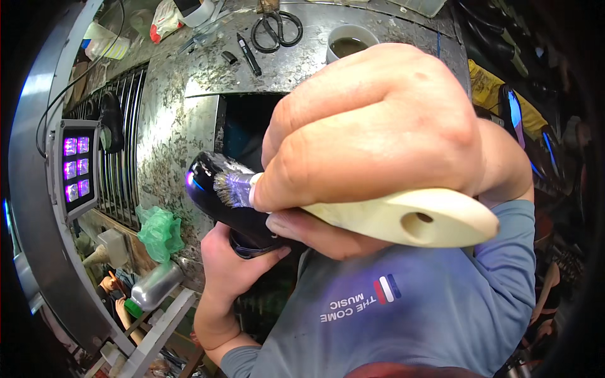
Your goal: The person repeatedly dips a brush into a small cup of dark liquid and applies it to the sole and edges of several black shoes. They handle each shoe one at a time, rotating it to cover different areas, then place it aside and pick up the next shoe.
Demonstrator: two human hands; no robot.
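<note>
My right hand (378,120) is large in the foreground, fingers closed round a brush with a cream handle (416,217) that has a hole near its end. The brush's short bristles (232,189) touch the upper of a glossy black shoe (205,186), near its rounded toe. A whitish smear shows on the shoe beside the bristles. Below, my left hand (236,261) grips the shoe around its opening, thumb along the near side. Part of the shoe is hidden behind my right hand.
The worn metal bench (170,120) has a dark cut-out behind the shoe. Scissors (277,31), a marker (249,55) and a cup of dark liquid (348,43) lie farther back. Leftward are a purple-lit lamp (77,167), green plastic bag (159,233), bottle (156,286) and another person's arm (123,312).
</note>
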